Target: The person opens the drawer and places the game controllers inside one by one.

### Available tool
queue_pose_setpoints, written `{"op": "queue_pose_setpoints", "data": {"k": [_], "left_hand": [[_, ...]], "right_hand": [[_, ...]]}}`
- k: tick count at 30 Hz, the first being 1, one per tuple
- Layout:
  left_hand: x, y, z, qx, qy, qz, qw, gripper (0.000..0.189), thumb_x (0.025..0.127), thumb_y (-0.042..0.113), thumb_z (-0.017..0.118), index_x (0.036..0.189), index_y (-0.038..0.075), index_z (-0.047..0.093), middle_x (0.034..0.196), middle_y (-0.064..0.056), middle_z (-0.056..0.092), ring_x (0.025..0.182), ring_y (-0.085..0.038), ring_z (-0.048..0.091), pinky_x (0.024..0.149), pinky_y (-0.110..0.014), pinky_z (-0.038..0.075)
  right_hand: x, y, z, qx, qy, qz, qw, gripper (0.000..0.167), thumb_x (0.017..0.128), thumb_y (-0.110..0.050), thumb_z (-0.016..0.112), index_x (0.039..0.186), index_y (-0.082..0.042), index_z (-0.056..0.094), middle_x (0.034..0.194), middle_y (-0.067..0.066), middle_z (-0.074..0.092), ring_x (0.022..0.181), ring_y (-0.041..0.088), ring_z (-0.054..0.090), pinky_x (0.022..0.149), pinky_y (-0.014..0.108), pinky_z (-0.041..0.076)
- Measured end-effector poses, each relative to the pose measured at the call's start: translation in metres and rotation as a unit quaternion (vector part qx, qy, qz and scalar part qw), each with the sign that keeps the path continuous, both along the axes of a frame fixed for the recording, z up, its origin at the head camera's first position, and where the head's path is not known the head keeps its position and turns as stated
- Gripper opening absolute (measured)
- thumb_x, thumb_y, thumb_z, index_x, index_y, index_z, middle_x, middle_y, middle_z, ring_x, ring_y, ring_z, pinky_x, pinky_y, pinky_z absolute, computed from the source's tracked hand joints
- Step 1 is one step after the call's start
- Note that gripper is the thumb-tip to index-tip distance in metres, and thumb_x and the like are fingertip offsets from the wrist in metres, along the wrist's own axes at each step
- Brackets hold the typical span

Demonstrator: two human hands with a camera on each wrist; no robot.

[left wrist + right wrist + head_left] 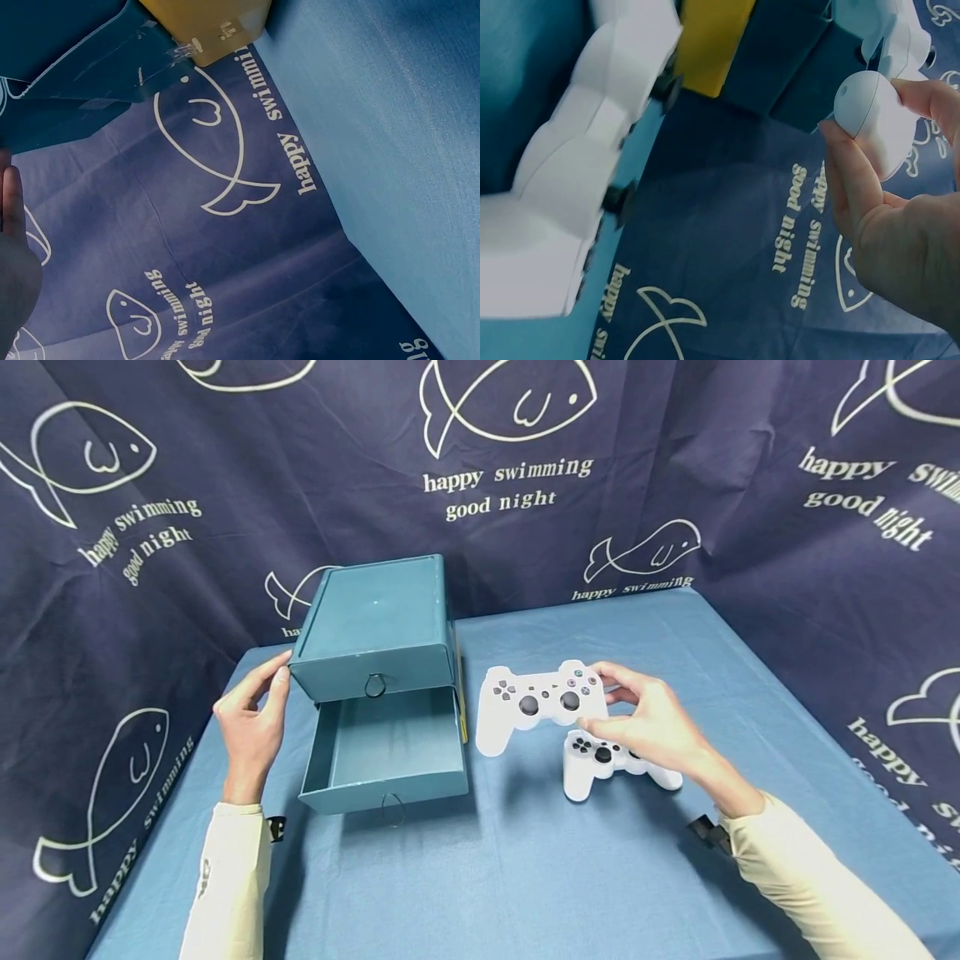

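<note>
My right hand (660, 722) pinches the right handle of a white game controller (547, 689) between thumb and fingers, holding it above the table. Below lies a second white game controller (618, 760), partly hidden by that hand; it looms large on the left of the right wrist view. A teal two-drawer cabinet (382, 602) stands to the left, its lower drawer (360, 795) pulled out. At the cabinet's front left corner, my left hand (255, 718) touches the edge with extended fingertips. Only part of that hand shows in the left wrist view.
The upper drawer (337, 677) is closed and has a ring pull (375, 685); another ring pull hangs on the lower drawer. Something yellow (712, 45) sits against the cabinet's right side. Dark blue fish-print cloth (510, 543) hangs around the blue-covered table (525, 877).
</note>
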State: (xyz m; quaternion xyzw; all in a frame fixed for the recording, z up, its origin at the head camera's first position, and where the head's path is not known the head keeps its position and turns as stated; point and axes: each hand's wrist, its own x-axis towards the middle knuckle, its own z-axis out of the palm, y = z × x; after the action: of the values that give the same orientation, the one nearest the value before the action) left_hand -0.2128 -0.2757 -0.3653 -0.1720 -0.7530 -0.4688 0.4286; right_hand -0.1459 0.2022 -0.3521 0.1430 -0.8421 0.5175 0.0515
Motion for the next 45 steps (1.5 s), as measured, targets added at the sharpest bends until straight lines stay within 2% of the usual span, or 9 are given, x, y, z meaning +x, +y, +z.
{"op": "queue_pose_setpoints", "data": {"k": [6,16,28,35,40,45], "left_hand": [[0.001,0.001,0.0,0.001,0.004,-0.001,1.0,0.025,0.096,-0.005,0.067,0.119,-0.002,0.076,0.111,-0.017,0.075,0.097,-0.003,0.071,0.089,-0.018,0.052],[0.001,0.0,-0.001,0.001,-0.005,0.005,1.0,0.025,0.096,-0.004,0.067,0.12,-0.002,0.076,0.112,-0.016,0.075,0.099,-0.004,0.07,0.091,-0.019,0.052],[0.0,0.001,-0.002,-0.01,-0.003,0.018,0.9998,0.024,0.097,-0.007,0.065,0.119,-0.007,0.074,0.111,-0.024,0.073,0.099,0.003,0.068,0.09,-0.016,0.05],[0.001,0.0,-0.001,-0.008,-0.009,0.015,0.9998,0.024,0.097,-0.002,0.067,0.12,-0.003,0.075,0.113,-0.018,0.075,0.1,-0.001,0.07,0.092,-0.019,0.051],[0.001,0.0,0.0,-0.008,-0.008,0.01,0.9999,0.024,0.098,-0.002,0.066,0.12,-0.003,0.076,0.113,-0.017,0.075,0.101,-0.003,0.07,0.093,-0.02,0.051],[0.001,0.0,-0.001,-0.006,-0.01,0.01,0.9999,0.025,0.097,-0.003,0.067,0.121,-0.001,0.076,0.113,-0.017,0.075,0.101,-0.002,0.07,0.092,-0.019,0.051]], "right_hand": [[0.003,-0.013,0.004,-0.042,-0.006,0.025,0.9988,0.06,0.083,0.0,0.082,0.138,-0.001,0.059,0.124,0.016,0.064,0.103,0.022,0.067,0.082,0.029,0.059],[0.001,-0.034,0.009,-0.078,-0.021,0.057,0.9951,0.058,0.083,-0.001,0.083,0.137,-0.005,0.061,0.128,0.011,0.063,0.104,0.027,0.066,0.077,0.035,0.061],[0.0,-0.063,0.012,-0.102,-0.015,0.085,0.991,0.053,0.079,0.004,0.081,0.129,-0.008,0.066,0.123,0.01,0.065,0.099,0.028,0.067,0.075,0.037,0.062],[-0.001,-0.077,0.013,-0.09,-0.013,0.093,0.9916,0.052,0.079,0.0,0.082,0.128,-0.011,0.067,0.123,0.008,0.066,0.099,0.025,0.067,0.075,0.036,0.062],[-0.003,-0.086,0.015,-0.053,-0.001,0.088,0.9947,0.05,0.077,-0.005,0.081,0.124,-0.016,0.069,0.117,0.003,0.068,0.096,0.022,0.069,0.072,0.035,0.061],[-0.007,-0.092,0.016,-0.023,0.006,0.087,0.9959,0.05,0.076,-0.01,0.081,0.124,-0.018,0.07,0.113,-0.002,0.071,0.095,0.018,0.07,0.065,0.037,0.056]]}}
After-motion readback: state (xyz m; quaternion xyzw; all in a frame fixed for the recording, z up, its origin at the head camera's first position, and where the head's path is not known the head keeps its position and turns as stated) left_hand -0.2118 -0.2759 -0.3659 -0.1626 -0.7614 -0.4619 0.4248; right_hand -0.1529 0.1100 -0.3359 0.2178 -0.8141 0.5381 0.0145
